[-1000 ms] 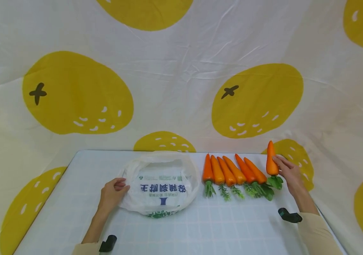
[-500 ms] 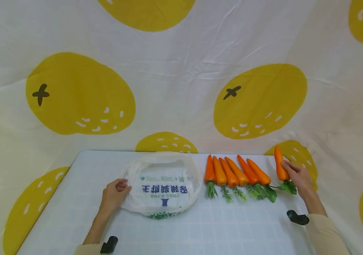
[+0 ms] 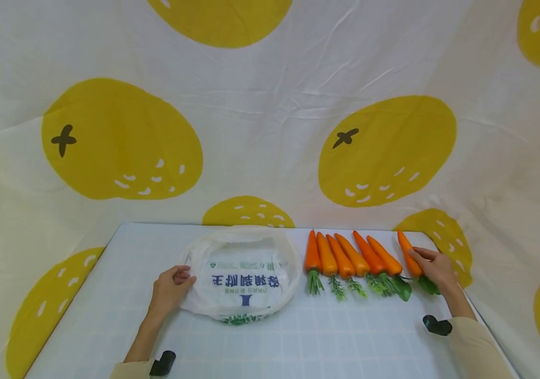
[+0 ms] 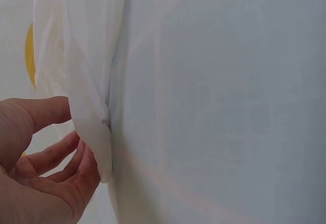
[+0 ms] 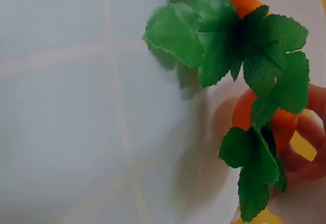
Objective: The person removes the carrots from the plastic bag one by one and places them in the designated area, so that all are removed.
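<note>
A white plastic bag [image 3: 288, 266] with blue and green print lies on the table, its mouth spread wide. My left hand [image 3: 167, 289] pinches the bag's left rim; the left wrist view has the thumb and fingers on either side of the thin film [image 4: 91, 117]. At the table's far right corner, my right hand [image 3: 438, 267] holds an orange carrot [image 3: 407, 250] by its side, tip pointing away. Green leaves [image 5: 252, 147] hang from its thick end in the right wrist view. Left of it, several more carrots [image 3: 356, 255] lie in a row, tops toward me.
The pale checked table [image 3: 298, 342] ends at a back edge just beyond the bag and carrots. Behind it hangs a white cloth [image 3: 260, 131] with large yellow fruit prints. Black wrist devices [image 3: 437, 325] sit at both sleeves.
My right hand first shifted right with the carrot, then came down and slightly left, bringing it lower beside the row. My left hand has kept its place on the bag.
</note>
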`<state>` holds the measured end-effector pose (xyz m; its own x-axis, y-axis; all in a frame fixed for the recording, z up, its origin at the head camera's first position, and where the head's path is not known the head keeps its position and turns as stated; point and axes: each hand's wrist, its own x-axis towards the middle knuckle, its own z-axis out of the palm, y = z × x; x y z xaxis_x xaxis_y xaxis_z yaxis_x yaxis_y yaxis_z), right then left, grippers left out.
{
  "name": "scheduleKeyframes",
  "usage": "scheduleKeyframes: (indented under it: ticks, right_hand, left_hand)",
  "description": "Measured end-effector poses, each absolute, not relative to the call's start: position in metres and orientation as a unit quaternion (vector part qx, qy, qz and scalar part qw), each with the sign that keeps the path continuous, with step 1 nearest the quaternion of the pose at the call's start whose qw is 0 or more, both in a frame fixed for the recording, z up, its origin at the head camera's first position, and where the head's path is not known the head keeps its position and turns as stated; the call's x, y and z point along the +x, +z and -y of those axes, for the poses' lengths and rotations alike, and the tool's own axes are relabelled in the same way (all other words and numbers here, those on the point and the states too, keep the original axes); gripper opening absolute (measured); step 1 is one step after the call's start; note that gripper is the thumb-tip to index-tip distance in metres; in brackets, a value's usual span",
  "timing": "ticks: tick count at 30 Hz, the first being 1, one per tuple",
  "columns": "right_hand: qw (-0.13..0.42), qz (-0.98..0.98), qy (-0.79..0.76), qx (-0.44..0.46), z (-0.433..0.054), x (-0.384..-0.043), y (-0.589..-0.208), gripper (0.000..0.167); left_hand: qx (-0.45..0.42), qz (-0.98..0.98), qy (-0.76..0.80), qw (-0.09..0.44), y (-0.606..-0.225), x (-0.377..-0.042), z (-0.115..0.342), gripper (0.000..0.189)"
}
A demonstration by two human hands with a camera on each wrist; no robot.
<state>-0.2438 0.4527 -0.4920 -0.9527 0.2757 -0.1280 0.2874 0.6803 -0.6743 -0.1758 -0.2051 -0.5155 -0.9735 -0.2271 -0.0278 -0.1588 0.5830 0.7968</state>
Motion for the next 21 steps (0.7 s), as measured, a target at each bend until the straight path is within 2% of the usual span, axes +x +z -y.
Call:
scheduleKeyframes:
  ticks: [7,14,21]
  right_hand:
    - [-0.005,-0.927,-0.355,0.125,-0.45,-0.245,-0.499,0.071]
    - [0.024,-0.93,-0.348,0.116,-0.449,-0.246,-0.503,0.079]
    - [0.03,-0.936,-0.335,0.105,-0.448,-0.246,-0.501,0.08]
  left_hand:
    - [0.11,0.887,-0.447,0.037,-0.516,-0.175,0.205,0.037]
    - [0.107,0.887,-0.447,0.044,-0.516,-0.176,0.204,0.036]
    - [0.115,0.887,-0.446,0.045,-0.516,-0.176,0.204,0.034]
